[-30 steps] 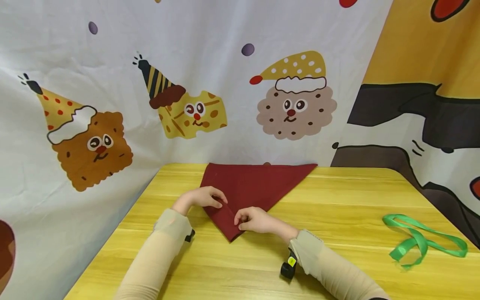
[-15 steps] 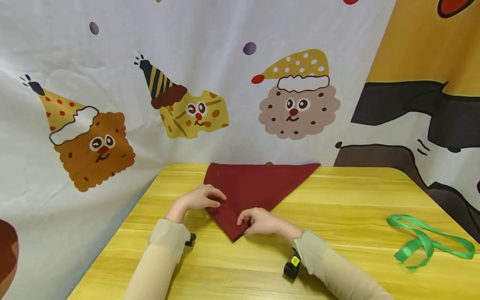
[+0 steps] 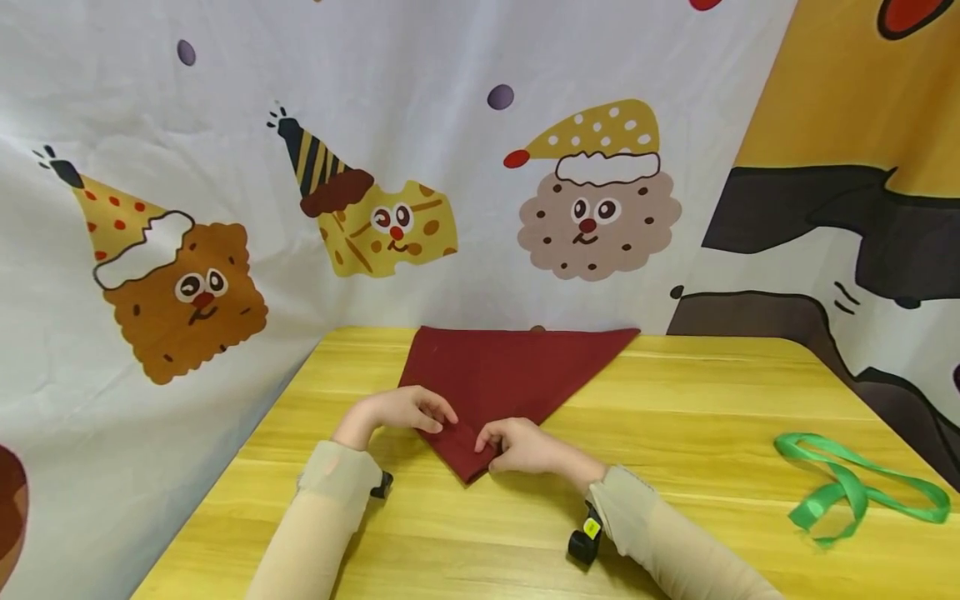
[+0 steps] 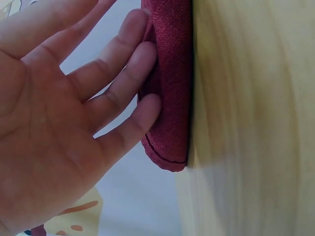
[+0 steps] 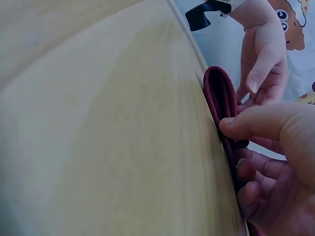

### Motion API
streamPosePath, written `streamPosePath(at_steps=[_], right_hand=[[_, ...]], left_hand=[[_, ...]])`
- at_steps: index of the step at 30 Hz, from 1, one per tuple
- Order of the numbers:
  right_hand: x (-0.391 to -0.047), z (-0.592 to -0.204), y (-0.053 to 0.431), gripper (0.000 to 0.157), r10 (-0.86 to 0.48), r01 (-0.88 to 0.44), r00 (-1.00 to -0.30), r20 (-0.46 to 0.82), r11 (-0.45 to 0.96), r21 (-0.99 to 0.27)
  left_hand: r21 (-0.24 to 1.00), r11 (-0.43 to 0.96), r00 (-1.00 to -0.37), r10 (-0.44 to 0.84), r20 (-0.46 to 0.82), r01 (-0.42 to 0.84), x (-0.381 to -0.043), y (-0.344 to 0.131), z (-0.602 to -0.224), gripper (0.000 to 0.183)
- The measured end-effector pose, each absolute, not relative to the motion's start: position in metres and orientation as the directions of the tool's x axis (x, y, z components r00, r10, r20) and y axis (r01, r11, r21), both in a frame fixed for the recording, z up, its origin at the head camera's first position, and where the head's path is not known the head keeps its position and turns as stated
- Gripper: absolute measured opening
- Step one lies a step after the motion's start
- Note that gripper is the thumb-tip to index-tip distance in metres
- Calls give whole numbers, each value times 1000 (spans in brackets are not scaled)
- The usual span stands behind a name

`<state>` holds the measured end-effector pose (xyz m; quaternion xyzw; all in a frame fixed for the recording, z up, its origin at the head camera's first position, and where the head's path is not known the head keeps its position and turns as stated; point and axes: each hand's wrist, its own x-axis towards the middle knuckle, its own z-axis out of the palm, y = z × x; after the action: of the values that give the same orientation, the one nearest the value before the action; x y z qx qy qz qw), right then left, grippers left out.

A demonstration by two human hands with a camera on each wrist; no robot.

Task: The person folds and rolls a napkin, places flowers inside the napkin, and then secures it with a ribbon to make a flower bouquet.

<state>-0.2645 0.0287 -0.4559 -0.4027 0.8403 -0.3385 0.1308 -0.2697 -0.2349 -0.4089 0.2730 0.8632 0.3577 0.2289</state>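
Observation:
A dark red cloth (image 3: 487, 367), folded into a pointed shape, lies on the table. Its near left part is turned over into a strip that ends in a corner towards me. My left hand (image 3: 405, 408) rests its fingertips on this strip; the left wrist view shows loosely bent fingers (image 4: 120, 86) against the layered cloth (image 4: 174, 88). At the strip's near end, my right hand (image 3: 525, 446) pinches the folded edge. In the right wrist view the thumb (image 5: 246, 123) presses on the rounded fold (image 5: 216, 88), fingers curled beyond it.
A loosely looped green ribbon (image 3: 843, 483) lies on the right of the wooden table (image 3: 675, 417). Behind and left of the table hangs a white curtain (image 3: 420, 100) with cartoon prints. Small black wrist cameras sit under both sleeves.
My left hand has come slightly towards me along the strip. The right thumb has gone from above the cloth to its near edge. The cloth has hardly moved.

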Motion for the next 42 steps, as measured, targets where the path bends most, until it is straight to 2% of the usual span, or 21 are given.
streamPosePath(at_steps=[6,11,15,22,28,31,36,42], right_hand=[[-265,-455,29,25,-750,-591,-659,65,462,-661],[-264,-455,30,25,-744,-591,-665,66,470,-655],[-262,-453,32,24,-758,-634,-647,82,475,-611],[-260,-446,28,14,-787,-707,-601,136,445,-549],[-256,-442,16,9,-843,-709,-525,116,357,-608],[-253,-444,9,9,-850,-672,-523,63,366,-644],[-250,-448,4,14,-830,-640,-557,34,402,-655],[-250,-452,5,17,-816,-653,-576,47,425,-627]], left_hand=[[730,601,-705,668,-236,325,-270,-234,-412,25],[721,605,-697,675,-240,338,-270,-232,-412,25],[683,635,-696,671,-256,361,-269,-229,-412,26],[647,658,-691,670,-271,385,-268,-226,-414,30],[656,627,-656,709,-257,421,-269,-228,-413,30],[651,637,-674,694,-252,413,-270,-230,-416,25],[690,656,-722,632,-282,306,-268,-232,-417,15],[716,633,-714,643,-276,294,-269,-233,-417,17]])
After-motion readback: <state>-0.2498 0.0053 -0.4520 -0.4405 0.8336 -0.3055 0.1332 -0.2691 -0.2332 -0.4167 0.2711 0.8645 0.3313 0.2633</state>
